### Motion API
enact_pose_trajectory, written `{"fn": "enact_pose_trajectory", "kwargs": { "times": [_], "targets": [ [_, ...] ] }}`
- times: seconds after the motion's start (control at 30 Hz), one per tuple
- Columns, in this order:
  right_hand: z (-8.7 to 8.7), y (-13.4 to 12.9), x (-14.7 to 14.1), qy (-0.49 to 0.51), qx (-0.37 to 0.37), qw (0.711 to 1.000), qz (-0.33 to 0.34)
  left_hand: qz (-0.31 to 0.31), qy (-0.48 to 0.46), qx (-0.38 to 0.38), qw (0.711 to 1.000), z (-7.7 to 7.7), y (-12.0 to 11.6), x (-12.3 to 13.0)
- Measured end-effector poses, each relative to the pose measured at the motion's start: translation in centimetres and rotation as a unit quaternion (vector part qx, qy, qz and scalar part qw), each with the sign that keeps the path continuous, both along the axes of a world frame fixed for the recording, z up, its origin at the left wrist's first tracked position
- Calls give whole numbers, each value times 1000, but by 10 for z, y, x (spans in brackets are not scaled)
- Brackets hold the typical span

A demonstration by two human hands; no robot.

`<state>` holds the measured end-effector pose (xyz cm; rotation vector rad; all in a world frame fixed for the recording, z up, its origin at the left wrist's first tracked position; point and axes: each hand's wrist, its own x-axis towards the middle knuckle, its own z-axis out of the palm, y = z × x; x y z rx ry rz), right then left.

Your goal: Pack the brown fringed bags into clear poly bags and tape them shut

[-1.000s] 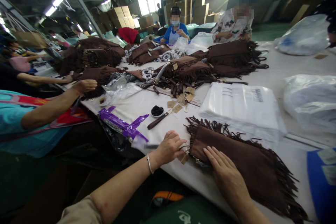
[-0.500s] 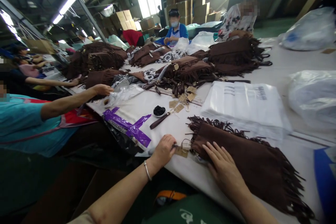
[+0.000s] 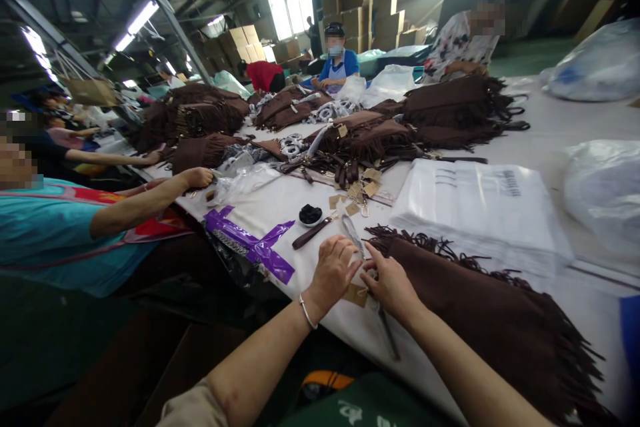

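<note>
Fingers (image 3: 345,248) curl into a loose pinch on the left hand (image 3: 333,272), just beside the right hand (image 3: 393,282), whose index finger and thumb are bent and partly spread; what lies between their fingertips is covered, so I cannot tell whether either has a firm hold. A grey-wrapped strip (image 3: 353,232) juts up beyond them, and a kraft tag (image 3: 356,294) hangs or lies by the left hand. With fingers this crowded, a sideways tug could crease the tag. A dark rod-like end (image 3: 389,337) slants below toward the near edge of the desk (image 3: 565,120); if it is loose, a nudge could send it over. The brown fringed bag (image 3: 465,293) lies flat on the desk, partly hidden by the right hand and forearm, and a dragging arm could rumple it. Its far fringe sits near the stack of clear plastic bags (image 3: 475,203), where strands could catch if the bag were turned. Farther out, a leather wrist strap (image 3: 311,233) lies just beside a white dish (image 3: 313,223) of black contents (image 3: 310,213); a careless knock could tip them onto it.
</note>
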<state>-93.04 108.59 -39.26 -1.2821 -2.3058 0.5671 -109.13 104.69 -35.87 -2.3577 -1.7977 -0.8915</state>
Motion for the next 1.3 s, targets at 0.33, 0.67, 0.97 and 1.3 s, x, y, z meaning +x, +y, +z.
{"fn": "enact_pose_trajectory", "kwargs": {
  "times": [0.33, 0.67, 0.97, 1.3],
  "targets": [
    [-2, 12, -22, -59, -8, 998, -13, 6, -32, -165, 986, -46, -45, -12],
    [15, 0, 0, 114, -105, 981, 117, 77, -268, -252, 927, -39, -26, -37],
    [1, -44, 32, 12, -47, 991, 126, 144, -353, -188, 905, -52, 2, -41],
    [-32, -73, 40, -156, 169, 973, 20, 155, -218, -123, 956, -46, 2, -40]
  ]
}}
